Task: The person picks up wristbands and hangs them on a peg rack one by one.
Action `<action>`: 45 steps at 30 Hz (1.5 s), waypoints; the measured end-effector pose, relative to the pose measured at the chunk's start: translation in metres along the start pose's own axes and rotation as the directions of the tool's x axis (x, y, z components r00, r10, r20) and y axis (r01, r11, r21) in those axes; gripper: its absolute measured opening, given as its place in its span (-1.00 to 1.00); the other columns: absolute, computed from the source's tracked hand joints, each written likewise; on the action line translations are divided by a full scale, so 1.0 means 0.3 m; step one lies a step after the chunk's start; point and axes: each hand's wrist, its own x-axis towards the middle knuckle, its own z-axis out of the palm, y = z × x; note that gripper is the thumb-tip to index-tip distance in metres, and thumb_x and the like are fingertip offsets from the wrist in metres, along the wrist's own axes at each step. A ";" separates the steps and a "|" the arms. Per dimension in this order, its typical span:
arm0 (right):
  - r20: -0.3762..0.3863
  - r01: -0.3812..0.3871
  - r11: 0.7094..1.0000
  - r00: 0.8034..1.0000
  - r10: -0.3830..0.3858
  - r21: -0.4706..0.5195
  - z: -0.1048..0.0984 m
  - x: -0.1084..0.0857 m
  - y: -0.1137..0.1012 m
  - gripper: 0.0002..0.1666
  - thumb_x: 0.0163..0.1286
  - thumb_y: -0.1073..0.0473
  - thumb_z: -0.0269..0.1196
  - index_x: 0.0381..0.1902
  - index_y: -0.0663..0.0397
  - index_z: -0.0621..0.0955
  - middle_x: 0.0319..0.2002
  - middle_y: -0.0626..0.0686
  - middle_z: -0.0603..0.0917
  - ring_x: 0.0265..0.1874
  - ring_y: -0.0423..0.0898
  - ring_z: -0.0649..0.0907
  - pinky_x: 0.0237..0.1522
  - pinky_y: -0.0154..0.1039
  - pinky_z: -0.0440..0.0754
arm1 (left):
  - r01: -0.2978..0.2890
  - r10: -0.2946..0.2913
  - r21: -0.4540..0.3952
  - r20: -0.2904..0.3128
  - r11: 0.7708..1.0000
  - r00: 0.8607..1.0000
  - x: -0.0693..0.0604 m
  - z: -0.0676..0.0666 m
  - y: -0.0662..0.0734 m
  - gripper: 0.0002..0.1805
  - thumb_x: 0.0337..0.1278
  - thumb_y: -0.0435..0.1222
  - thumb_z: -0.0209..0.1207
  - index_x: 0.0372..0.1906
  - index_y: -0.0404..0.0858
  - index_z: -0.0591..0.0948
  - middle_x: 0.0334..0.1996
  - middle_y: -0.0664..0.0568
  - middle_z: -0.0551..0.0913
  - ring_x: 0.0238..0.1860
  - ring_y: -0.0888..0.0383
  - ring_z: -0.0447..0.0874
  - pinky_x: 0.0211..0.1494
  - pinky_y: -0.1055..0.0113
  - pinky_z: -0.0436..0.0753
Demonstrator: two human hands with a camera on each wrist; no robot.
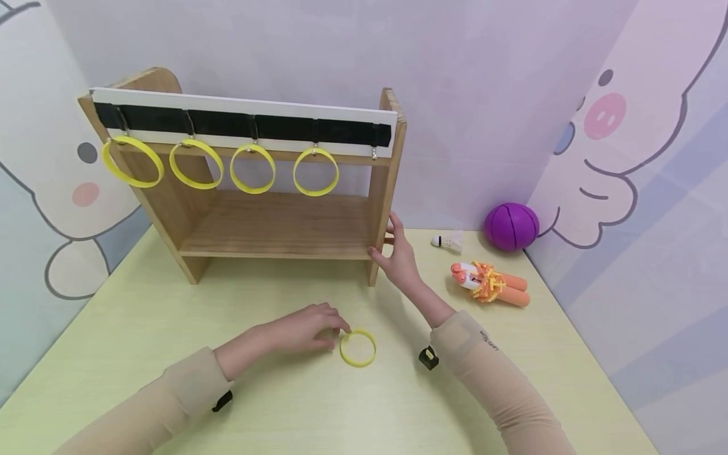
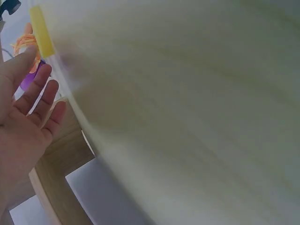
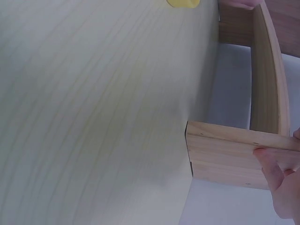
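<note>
A yellow ring (image 1: 358,348) lies flat on the table. My left hand (image 1: 309,327) is just left of it, index fingertip at its rim and the other fingers loosely bent. In the left wrist view a yellow band (image 2: 42,32) shows beside the fingertips of the same hand (image 2: 23,108). A wooden rack (image 1: 284,224) stands at the back. With thumb at the front edge and fingers along the outer face, my right hand (image 1: 400,259) holds the rack's right side panel (image 3: 225,154). Several yellow rings (image 1: 315,172) hang from hooks on the rack's front strip.
The rightmost hook (image 1: 374,152) has no ring on it. Right of the rack lie a shuttlecock (image 1: 448,241), a purple ball (image 1: 512,226) and an orange-and-white toy bundle (image 1: 489,283). Walls border the table (image 1: 296,404) at the back and right.
</note>
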 end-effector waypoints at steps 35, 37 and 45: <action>-0.012 0.030 1.000 0.999 -0.030 0.007 -0.004 0.014 -0.006 0.00 0.16 0.34 0.31 0.43 -0.10 0.04 0.07 0.24 0.53 -0.13 0.14 0.66 -0.10 0.05 0.61 | -0.082 0.087 0.055 -0.094 0.995 0.992 0.051 -0.038 0.031 -0.83 0.00 -0.40 0.32 -0.32 -0.06 0.65 -0.43 0.29 0.56 -0.22 0.17 0.49 -0.06 0.37 0.50; -0.011 0.031 0.999 0.999 -0.031 0.008 -0.005 0.011 -0.007 0.00 0.16 0.33 0.31 0.43 -0.11 0.03 0.07 0.24 0.53 -0.13 0.14 0.66 -0.10 0.05 0.61 | -0.077 0.082 0.045 -0.105 0.996 0.991 0.052 -0.041 0.036 -0.83 0.00 -0.39 0.32 -0.32 -0.06 0.64 -0.44 0.30 0.54 -0.22 0.16 0.49 -0.08 0.38 0.50; -0.007 0.016 1.000 1.000 -0.017 -0.008 0.001 -0.002 0.002 -0.01 0.16 0.33 0.31 0.43 -0.09 0.04 0.06 0.24 0.54 -0.13 0.14 0.66 -0.10 0.06 0.61 | -0.071 0.071 0.011 -0.142 0.997 0.987 0.053 -0.049 0.055 -0.88 0.02 -0.33 0.32 -0.31 -0.09 0.64 -0.47 0.34 0.49 -0.23 0.13 0.49 -0.08 0.38 0.49</action>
